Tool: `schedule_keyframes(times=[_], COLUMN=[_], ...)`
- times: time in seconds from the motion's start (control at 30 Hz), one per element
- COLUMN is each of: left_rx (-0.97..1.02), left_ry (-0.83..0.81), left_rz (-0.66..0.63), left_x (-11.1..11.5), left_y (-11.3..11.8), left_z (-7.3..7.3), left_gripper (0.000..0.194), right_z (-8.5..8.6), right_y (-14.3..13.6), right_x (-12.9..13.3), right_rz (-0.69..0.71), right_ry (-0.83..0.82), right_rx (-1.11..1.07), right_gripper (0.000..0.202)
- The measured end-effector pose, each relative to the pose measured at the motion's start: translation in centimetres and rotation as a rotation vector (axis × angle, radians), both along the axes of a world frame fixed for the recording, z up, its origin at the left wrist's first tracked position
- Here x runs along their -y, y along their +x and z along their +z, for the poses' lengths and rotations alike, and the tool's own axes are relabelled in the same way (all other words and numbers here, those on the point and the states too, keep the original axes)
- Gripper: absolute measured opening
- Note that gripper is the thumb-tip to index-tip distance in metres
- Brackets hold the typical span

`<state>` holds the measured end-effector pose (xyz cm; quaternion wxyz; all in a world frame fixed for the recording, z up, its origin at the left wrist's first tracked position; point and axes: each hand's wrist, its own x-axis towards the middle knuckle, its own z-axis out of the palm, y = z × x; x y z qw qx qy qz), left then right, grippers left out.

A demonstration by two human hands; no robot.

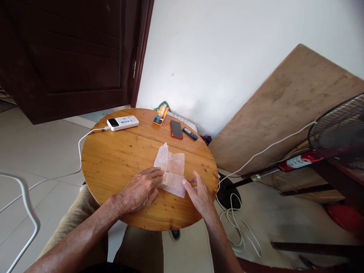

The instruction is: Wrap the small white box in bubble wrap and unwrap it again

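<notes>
A sheet of clear bubble wrap lies creased on the round wooden table, its upper left part standing up a little. Something small and pale shows through its middle, too blurred to name. My left hand rests palm down on the wrap's left side, fingers stretched over it and thumb apart. At the lower right edge, my right hand has its thumb on the wrap with a curled finger close by, while the index finger stands away. The wrap's edge appears to be between thumb and finger, partly hidden.
Along the table's far side are a white power bank with a cable, an orange tape dispenser, a red-edged phone and a small dark device. A fan and loose white cable are at right.
</notes>
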<state>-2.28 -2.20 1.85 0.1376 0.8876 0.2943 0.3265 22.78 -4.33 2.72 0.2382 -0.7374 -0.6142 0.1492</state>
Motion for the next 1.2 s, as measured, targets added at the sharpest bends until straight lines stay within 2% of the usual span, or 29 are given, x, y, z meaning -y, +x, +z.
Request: schedule_keyframes(times=[0.13, 0.27, 0.43, 0.53, 0.67, 0.73, 0.83, 0.97, 1.1, 1.2], left_rx=[-0.013, -0.03, 0.005, 0.062, 0.107, 0.122, 0.14, 0.151, 0.165, 0.173], left_ry=[-0.044, -0.026, 0.021, 0.019, 0.03, 0.043, 0.053, 0.055, 0.052, 0.082], left_rz=[-0.031, -0.005, 0.005, 0.015, 0.047, 0.059, 0.071, 0.068, 0.064, 0.067], left_x=[0.1, -0.2, -0.6, -0.7, -0.6, -0.4, -0.2, -0.2, -0.2, -0.3], left_y=[-0.3, -0.1, 0.1, 0.1, 0.4, 0.5, 0.6, 0.6, 0.8, 0.8], left_z=[0.2, -0.3, -1.0, -1.2, -1.9, -2.3, -2.7, -2.9, -3.0, -3.0], left_gripper=[0.039, 0.038, 0.034, 0.03, 0.029, 0.03, 0.031, 0.031, 0.031, 0.029], right_z=[-0.4, -1.0, 0.2, 0.8, 0.1, -0.6, -1.3, -0.8, -0.1, -0.6], right_y=[-0.4, -0.8, -0.8, -1.0, -1.1, -1.0, -1.1, -1.5, -2.1, -2.8], right_x=[-0.8, -1.5, -1.3, -1.5, -2.2, -2.6, -2.8, -2.1, -0.7, -0.2], right_rz=[0.062, 0.074, 0.05, 0.023, 0.021, 0.054, 0.102, 0.051, 0.089, 0.12], right_ry=[-0.081, -0.1, -0.147, -0.111, -0.069, -0.034, 0.025, 0.003, -0.125, -0.138], right_rx=[-0.089, -0.138, 0.042, 0.126, 0.122, 0.033, -0.277, -0.635, -0.743, -0.721], right_gripper=[0.065, 0.062, 0.037, 0.033, 0.033, 0.031, 0.028, 0.034, 0.04, 0.053])
